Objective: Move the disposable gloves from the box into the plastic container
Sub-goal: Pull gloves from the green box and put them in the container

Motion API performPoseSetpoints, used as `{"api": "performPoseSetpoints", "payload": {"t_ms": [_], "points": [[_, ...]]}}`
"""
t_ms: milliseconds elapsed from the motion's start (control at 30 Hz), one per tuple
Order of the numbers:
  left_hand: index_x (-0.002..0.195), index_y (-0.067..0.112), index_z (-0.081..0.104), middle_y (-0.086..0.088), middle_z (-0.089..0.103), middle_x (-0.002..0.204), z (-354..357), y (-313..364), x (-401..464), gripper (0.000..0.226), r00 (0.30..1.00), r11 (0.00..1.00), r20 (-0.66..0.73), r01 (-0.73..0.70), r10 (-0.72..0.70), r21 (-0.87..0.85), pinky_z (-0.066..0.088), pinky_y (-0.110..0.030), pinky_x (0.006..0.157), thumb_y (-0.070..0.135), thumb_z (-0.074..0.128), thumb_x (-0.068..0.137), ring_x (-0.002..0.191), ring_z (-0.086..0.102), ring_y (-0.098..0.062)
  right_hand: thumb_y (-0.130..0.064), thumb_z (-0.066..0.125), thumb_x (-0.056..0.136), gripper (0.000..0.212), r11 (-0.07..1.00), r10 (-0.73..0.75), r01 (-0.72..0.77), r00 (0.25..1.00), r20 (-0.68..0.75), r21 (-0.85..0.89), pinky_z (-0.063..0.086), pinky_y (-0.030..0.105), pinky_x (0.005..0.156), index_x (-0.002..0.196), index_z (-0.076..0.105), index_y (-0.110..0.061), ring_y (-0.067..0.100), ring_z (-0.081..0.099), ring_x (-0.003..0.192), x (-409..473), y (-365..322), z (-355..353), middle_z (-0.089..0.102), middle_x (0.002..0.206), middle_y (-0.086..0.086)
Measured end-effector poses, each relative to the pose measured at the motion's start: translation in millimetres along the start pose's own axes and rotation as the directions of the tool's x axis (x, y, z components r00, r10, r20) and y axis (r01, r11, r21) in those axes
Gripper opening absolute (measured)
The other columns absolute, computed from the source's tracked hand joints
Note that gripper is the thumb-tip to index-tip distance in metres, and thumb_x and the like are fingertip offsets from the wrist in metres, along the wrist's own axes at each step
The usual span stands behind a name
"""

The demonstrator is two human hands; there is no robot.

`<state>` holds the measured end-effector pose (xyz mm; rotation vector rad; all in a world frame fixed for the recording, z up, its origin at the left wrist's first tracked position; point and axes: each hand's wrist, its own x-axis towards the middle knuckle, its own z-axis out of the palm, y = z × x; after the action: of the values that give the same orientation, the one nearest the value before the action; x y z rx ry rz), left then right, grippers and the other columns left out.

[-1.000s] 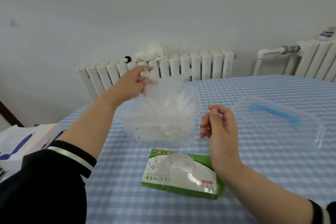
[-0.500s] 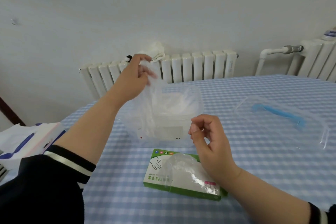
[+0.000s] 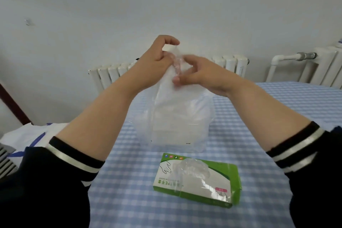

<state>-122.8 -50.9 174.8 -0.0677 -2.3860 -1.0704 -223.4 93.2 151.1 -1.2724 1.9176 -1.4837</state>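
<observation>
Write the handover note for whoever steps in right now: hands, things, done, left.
Left hand: pinches the top of a clear glove, held up above the container.
Right hand: pinches the same glove just below.
Container: open on the table, behind the box; it looks to hold gloves already, count unclear.
Box: nearest the person, another glove sticking out of its slot.
Done: some gloves moved.
Left: drop this glove in, then pull the rest.

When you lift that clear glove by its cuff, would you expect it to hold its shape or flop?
Probably floppy: the clear glove hangs limp from the left hand and right hand. Likely very light, since a fingertip pinch holds it. Its thin film may cling or slip.
</observation>
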Motion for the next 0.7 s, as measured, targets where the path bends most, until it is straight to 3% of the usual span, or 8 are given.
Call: {"api": "performPoseSetpoints", "payload": {"t_ms": [67,167,334,434,534,567,634,701], "points": [[0.123,0.025,0.042,0.007,0.07,0.079,-4.1,-15.2,5.7,0.035,0.992,0.997,-0.123,0.046,-0.038,0.063,0.039,-0.018,0.061,0.004,0.034,0.096,0.055,0.049,0.003,-0.013,0.078,0.076,0.054,0.996,0.088,-0.088,0.993,0.083,-0.002,0.055,0.032,0.084,0.124,0.055,-0.012,0.022,0.069,0.081,5.4,3.1,-3.3,0.074,0.083,0.007],[0.121,0.025,0.037,0.007,0.068,0.076,-9.6,-39.5,8.9,0.043,0.972,0.968,-0.193,0.172,-0.137,0.181,0.033,-0.016,0.045,-0.004,0.03,0.09,0.043,0.039,-0.001,-0.008,0.076,0.08,0.04,0.977,0.211,-0.211,0.977,0.011,0.018,0.059,0.032,0.079,0.117,0.061,-0.014,0.017,0.065,0.076,13.7,15.8,-12.6,0.072,0.079,0.004],[0.112,0.023,0.031,-0.014,0.066,0.096,-2.7,-77.2,-0.6,0.04,0.949,0.878,-0.115,0.315,-0.293,0.361,0.039,-0.032,0.057,-0.008,0.029,0.086,0.063,0.048,-0.022,-0.014,0.075,0.083,0.041,0.937,0.329,-0.344,0.926,-0.187,-0.056,0.058,0.03,0.068,0.121,0.06,-0.012,0.011,0.056,0.058,23.3,38.5,-22.4,0.071,0.081,0.005],[0.115,0.017,0.032,-0.021,0.065,0.103,9.3,-89.2,-3.0,0.037,0.939,0.804,-0.097,0.333,-0.33,0.493,0.038,-0.037,0.058,-0.007,0.032,0.087,0.069,0.049,-0.026,-0.026,0.071,0.087,0.045,0.817,0.297,-0.428,0.887,-0.353,-0.386,0.055,0.038,0.084,0.126,0.053,-0.015,0.02,0.062,0.086,24.3,50.6,-20.1,0.063,0.105,0.005],[0.108,0.017,0.034,-0.02,0.064,0.099,11.0,-110.0,-1.3,0.035,0.916,0.771,-0.081,0.376,-0.392,0.514,0.038,-0.036,0.058,-0.01,0.031,0.085,0.07,0.048,-0.025,-0.032,0.062,0.092,0.048,0.499,0.033,-0.406,0.892,-0.452,-0.766,0.041,0.04,0.094,0.134,0.046,-0.016,0.029,0.048,0.12,29.8,52.9,-4.8,0.05,0.13,0.008],[0.105,0.016,0.035,-0.018,0.062,0.092,13.8,-112.3,-0.3,0.033,0.915,0.766,-0.068,0.373,-0.399,0.524,0.036,-0.036,0.055,-0.01,0.03,0.085,0.067,0.046,-0.025,-0.031,0.06,0.093,0.045,0.495,-0.064,-0.354,0.896,-0.44,-0.793,0.04,0.038,0.092,0.133,0.047,-0.017,0.029,0.045,0.121,27.4,48.4,-1.4,0.049,0.131,0.008],[0.102,0.015,0.038,-0.009,0.052,0.076,17.6,-112.3,0.9,0.029,0.913,0.75,-0.05,0.363,-0.406,0.552,0.033,-0.033,0.05,-0.009,0.032,0.087,0.06,0.041,-0.021,-0.034,0.06,0.092,0.036,0.607,-0.109,-0.227,0.925,-0.363,-0.762,0.04,0.033,0.085,0.125,0.052,-0.02,0.022,0.051,0.112,25.6,35.0,6.4,0.054,0.124,0.002],[0.105,0.013,0.042,-0.006,0.048,0.078,19.9,-108.8,2.0,0.028,0.906,0.714,-0.038,0.358,-0.422,0.601,0.036,-0.032,0.052,-0.008,0.034,0.088,0.061,0.043,-0.02,-0.04,0.063,0.09,0.034,0.68,0.065,-0.172,0.983,-0.174,-0.713,0.041,0.029,0.083,0.119,0.056,-0.023,0.015,0.054,0.102,26.2,25.1,17.4,0.058,0.119,-0.004]]}}
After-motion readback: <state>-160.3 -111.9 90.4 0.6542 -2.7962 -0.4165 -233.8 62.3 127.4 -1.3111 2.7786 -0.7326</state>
